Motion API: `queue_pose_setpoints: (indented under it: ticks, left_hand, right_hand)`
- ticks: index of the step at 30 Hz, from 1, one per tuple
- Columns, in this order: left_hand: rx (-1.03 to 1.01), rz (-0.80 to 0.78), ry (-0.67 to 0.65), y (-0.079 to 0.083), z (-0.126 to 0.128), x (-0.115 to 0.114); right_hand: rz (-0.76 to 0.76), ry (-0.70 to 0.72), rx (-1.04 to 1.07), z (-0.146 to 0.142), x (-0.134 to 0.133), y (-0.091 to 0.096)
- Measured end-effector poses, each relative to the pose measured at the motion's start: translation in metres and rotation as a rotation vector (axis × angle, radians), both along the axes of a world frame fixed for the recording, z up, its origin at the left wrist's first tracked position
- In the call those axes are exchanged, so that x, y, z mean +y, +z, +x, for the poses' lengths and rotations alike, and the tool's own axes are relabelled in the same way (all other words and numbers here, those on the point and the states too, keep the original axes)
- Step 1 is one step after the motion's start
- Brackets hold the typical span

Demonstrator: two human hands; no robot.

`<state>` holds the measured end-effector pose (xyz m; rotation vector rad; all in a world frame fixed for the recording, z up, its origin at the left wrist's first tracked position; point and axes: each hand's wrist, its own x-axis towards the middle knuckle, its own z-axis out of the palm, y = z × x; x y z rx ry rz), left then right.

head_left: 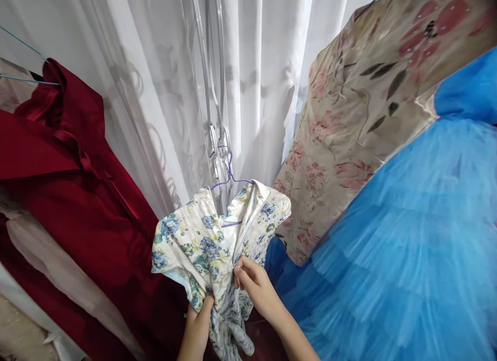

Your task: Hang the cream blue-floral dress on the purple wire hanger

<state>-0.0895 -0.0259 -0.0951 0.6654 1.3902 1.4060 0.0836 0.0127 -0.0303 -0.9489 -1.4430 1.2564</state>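
Note:
A white dress with blue flowers (209, 247) hangs from a purple wire hanger (230, 175) in the middle of the view. Its neckline is open at the front, and the lower part falls in bunched folds. My left hand (200, 319) grips the dress at its lower left side, the thumb on top and the other fingers hidden behind the cloth. Higher up, my right hand (250, 280) pinches the front edge of the same dress between thumb and fingers. What exactly lies between those fingertips is too small to make out.
Behind the dress, white curtains (166, 91) and a metal stand with rings (217, 133) rise upward. A dark red dress (97, 211) hangs at left. On the right are a beige floral cloth (330, 128) and a blue tiered tulle dress (407, 236).

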Motion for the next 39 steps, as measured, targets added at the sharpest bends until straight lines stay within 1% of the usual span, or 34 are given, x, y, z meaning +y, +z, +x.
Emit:
queue_pose_setpoints:
  ticks: [1, 2, 3, 5, 6, 7, 8, 9, 11, 12, 13, 16, 18, 20, 23, 25, 27, 29, 30, 32, 34, 35, 36, 38, 39]
  left_hand:
    - [0.056, 0.022, 0.035, 0.0, 0.0, -0.001]
    - [0.116, 0.07, 0.099, 0.002, 0.002, -0.001]
    - [0.188, 0.145, 0.198, 0.004, 0.005, -0.002]
    - [0.372, 0.351, 0.426, 0.01, 0.015, -0.001]
    - [0.462, 0.456, 0.497, 0.014, 0.023, 0.0]
    - [0.538, 0.531, 0.501, 0.017, 0.032, 0.002]
    - [0.594, 0.565, 0.43, 0.02, 0.041, 0.005]
    - [0.627, 0.562, 0.299, 0.023, 0.051, 0.009]
    - [0.663, 0.497, 0.029, 0.027, 0.067, 0.018]
    - [0.683, 0.466, -0.054, 0.027, 0.072, 0.023]
    - [0.704, 0.454, -0.09, 0.028, 0.076, 0.027]
    - [0.75, 0.489, -0.104, 0.026, 0.08, 0.036]
    - [0.755, 0.506, -0.151, 0.025, 0.081, 0.039]
    - [0.758, 0.497, -0.221, 0.025, 0.081, 0.039]
    - [0.811, 0.474, -0.305, 0.03, 0.081, 0.038]
    - [0.879, 0.471, -0.34, 0.035, 0.081, 0.037]
    - [0.972, 0.467, -0.379, 0.038, 0.08, 0.036]
    - [1.057, 0.459, -0.419, 0.04, 0.078, 0.036]
    - [1.083, 0.46, -0.44, 0.04, 0.076, 0.036]
    - [1.079, 0.489, -0.476, 0.045, 0.069, 0.037]
    - [1.01, 0.557, -0.456, 0.06, 0.057, 0.042]
    - [0.966, 0.597, -0.405, 0.073, 0.05, 0.046]
    - [0.921, 0.642, -0.33, 0.089, 0.043, 0.05]
    - [0.871, 0.727, -0.152, 0.127, 0.03, 0.063]
    - [0.87, 0.783, -0.112, 0.147, 0.027, 0.07]
  right_hand:
    - [-0.006, -0.01, -0.003, 0.003, 0.001, 0.001]
    - [-0.008, -0.027, -0.012, 0.006, 0.002, 0.001]
    - [-0.001, -0.051, -0.024, 0.009, 0.003, 0.001]
    - [0.033, -0.085, -0.048, 0.014, 0.006, 0.002]
    - [0.045, -0.083, -0.057, 0.015, 0.008, 0.003]
    - [0.044, -0.069, -0.06, 0.017, 0.01, 0.004]
    - [0.029, -0.046, -0.054, 0.018, 0.011, 0.005]
    - [0.004, -0.023, -0.04, 0.018, 0.013, 0.006]
    - [-0.069, 0.019, 0.002, 0.019, 0.015, 0.008]
    - [-0.115, 0.039, 0.021, 0.02, 0.016, 0.008]
    - [-0.165, 0.056, 0.036, 0.022, 0.017, 0.008]
    - [-0.279, 0.085, 0.106, 0.03, 0.024, 0.011]
    - [-0.303, 0.071, 0.191, 0.036, 0.034, 0.021]
    - [-0.296, 0.039, 0.285, 0.04, 0.048, 0.039]
    - [-0.224, -0.003, 0.379, 0.039, 0.075, 0.079]
    - [-0.157, 0.0, 0.42, 0.033, 0.091, 0.108]
    - [-0.112, 0.005, 0.454, 0.027, 0.103, 0.131]
    - [-0.085, -0.011, 0.478, 0.022, 0.107, 0.144]
    - [-0.068, -0.029, 0.482, 0.02, 0.107, 0.147]
    - [-0.026, -0.06, 0.466, 0.015, 0.102, 0.145]
    - [0.016, -0.087, 0.424, 0.012, 0.092, 0.137]
    - [0.037, -0.106, 0.4, 0.01, 0.086, 0.132]
    - [0.06, -0.127, 0.38, 0.009, 0.08, 0.128]
    - [0.116, -0.169, 0.347, 0.007, 0.069, 0.122]
    - [0.145, -0.183, 0.331, 0.007, 0.065, 0.121]
